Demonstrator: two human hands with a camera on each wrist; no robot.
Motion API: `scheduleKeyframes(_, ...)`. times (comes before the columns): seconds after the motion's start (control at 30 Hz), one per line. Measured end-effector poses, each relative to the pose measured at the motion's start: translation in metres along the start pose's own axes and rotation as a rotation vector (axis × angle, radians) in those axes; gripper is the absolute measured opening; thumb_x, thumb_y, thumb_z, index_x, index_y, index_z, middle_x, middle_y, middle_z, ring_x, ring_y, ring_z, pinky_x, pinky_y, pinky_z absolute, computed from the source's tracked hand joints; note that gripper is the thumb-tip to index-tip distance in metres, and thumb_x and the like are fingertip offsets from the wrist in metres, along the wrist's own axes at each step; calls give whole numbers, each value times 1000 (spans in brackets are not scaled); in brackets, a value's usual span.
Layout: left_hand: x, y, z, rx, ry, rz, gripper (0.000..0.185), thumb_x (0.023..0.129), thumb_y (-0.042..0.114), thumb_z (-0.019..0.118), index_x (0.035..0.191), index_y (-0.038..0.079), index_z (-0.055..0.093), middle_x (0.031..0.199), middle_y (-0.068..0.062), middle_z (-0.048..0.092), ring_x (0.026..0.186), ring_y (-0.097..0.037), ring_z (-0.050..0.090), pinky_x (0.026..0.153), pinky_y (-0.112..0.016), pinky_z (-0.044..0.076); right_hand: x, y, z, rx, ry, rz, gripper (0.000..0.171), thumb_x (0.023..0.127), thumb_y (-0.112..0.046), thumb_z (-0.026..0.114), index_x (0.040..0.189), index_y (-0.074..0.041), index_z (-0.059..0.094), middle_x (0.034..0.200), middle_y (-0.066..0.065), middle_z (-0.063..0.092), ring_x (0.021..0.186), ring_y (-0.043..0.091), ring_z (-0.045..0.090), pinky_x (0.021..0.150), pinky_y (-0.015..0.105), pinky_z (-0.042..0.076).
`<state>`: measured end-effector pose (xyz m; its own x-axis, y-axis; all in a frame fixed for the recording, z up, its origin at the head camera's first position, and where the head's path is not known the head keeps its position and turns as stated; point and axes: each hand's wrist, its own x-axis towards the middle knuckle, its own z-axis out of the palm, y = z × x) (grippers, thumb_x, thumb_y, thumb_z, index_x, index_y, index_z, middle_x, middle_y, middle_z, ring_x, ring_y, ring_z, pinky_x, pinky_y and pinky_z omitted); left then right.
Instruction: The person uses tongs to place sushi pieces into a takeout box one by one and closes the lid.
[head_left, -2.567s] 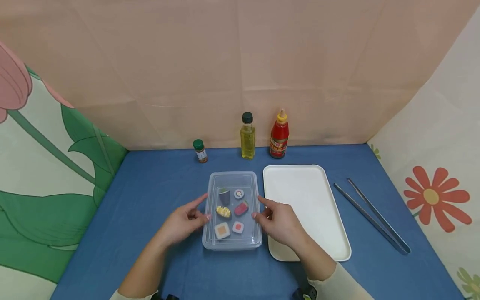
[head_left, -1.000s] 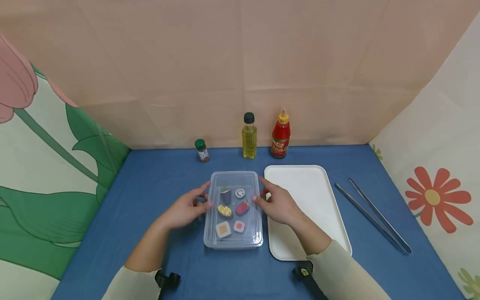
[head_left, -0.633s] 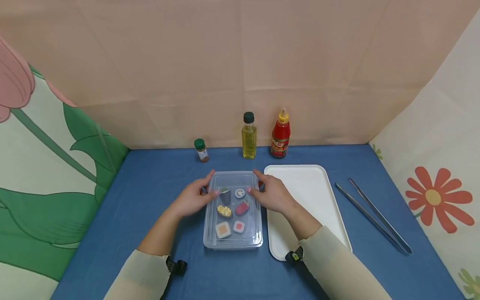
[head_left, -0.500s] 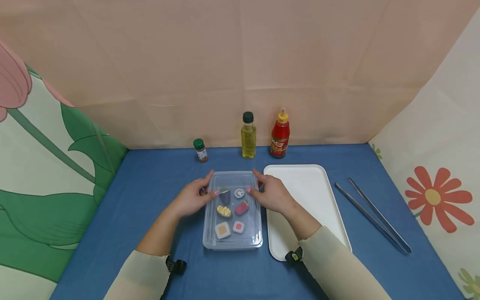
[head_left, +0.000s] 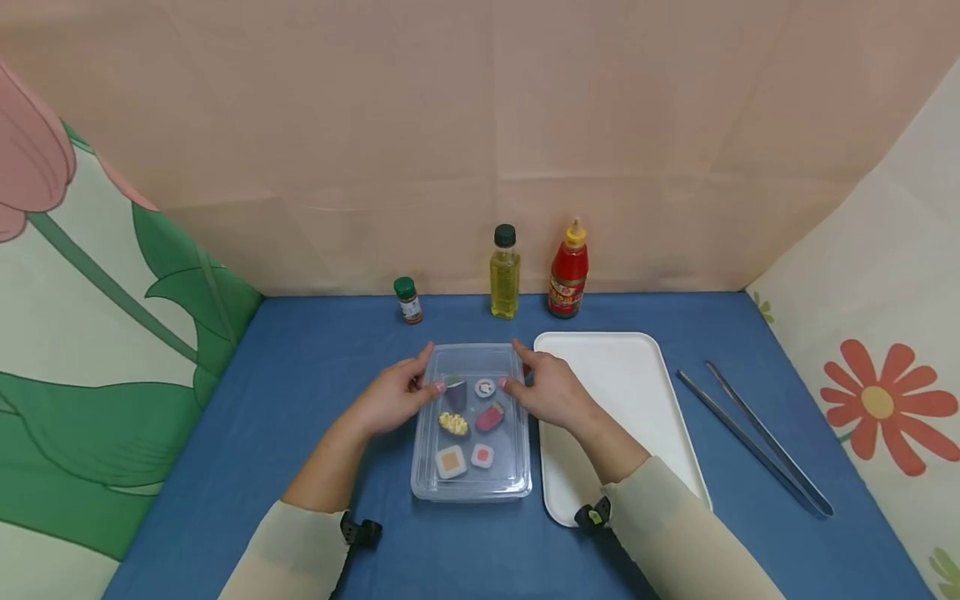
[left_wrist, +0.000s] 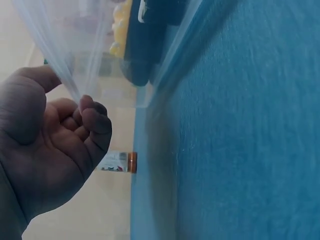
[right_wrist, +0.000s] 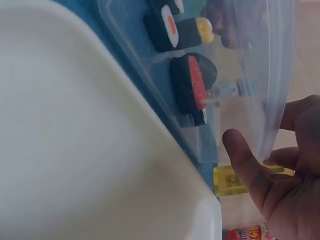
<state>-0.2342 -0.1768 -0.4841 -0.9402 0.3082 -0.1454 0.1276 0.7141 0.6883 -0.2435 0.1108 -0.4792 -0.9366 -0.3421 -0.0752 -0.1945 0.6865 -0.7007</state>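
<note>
A clear plastic container with a translucent lid (head_left: 480,360) stands upright on the blue cloth, several sushi pieces showing through it. One is a red-topped sushi piece (right_wrist: 196,82); another has a yellow topping (head_left: 453,423). At the far left corner my left hand (head_left: 393,396) pinches the lid's edge, thumb over it and curled fingers beneath, as the left wrist view shows. My right hand (head_left: 553,390) pinches the lid's edge at the far right corner, one finger (right_wrist: 240,150) extended below the rim. The lid appears seated on the container.
Right of the container lies a white tray (head_left: 615,375), partly under my right forearm. Metal tongs (head_left: 757,442) lie farther right. Along the back stand a small green-capped jar (head_left: 408,301), an oil bottle (head_left: 505,272) and a red sauce bottle (head_left: 568,273).
Both hands have slid from the container's sides toward its far corners, thumbs now over the lid's edge. Over the last half second they have barely moved; the head view has shifted slightly.
</note>
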Motion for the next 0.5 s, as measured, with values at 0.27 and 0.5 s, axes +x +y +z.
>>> scheduleKeyframes(0.27,-3,-4,3,-39,-14,-15,81,104,47,61,167,22,17,105,-9,50,91,-21,52,78,-37,43,-6,5,6,9,15,4,77,100,-40,68,164,-14,33,106,8,65,80,19,60,61,30,53)
scheduleKeyframes(0.5,-22,-7,3,-45,-54,32,89,101,45,68,168,26,14,100,-7,54,78,-20,54,67,-34,45,-28,5,7,48,-57,17,89,97,-43,71,167,-15,23,103,6,67,77,18,63,61,30,57)
